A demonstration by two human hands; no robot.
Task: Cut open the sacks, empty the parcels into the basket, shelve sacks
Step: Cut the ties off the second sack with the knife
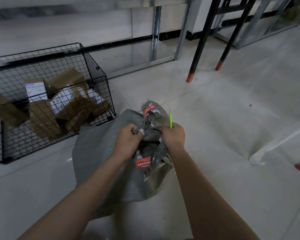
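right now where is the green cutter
Head view, just right of centre: the green cutter sticks up from the right hand, at the torn mouth of the grey sack, right of the wire basket.

Sack (pixel 100 153) — grey woven plastic, coarse, faintly shiny, frayed at the torn mouth. Basket (pixel 97 80): thin black metal wire, matt. Parcels (pixel 42 116) — matt brown cardboard with white paper labels (pixel 35 90). Knife (pixel 170 120): smooth green plastic. Floor (pixel 232 135): glossy pale tile.
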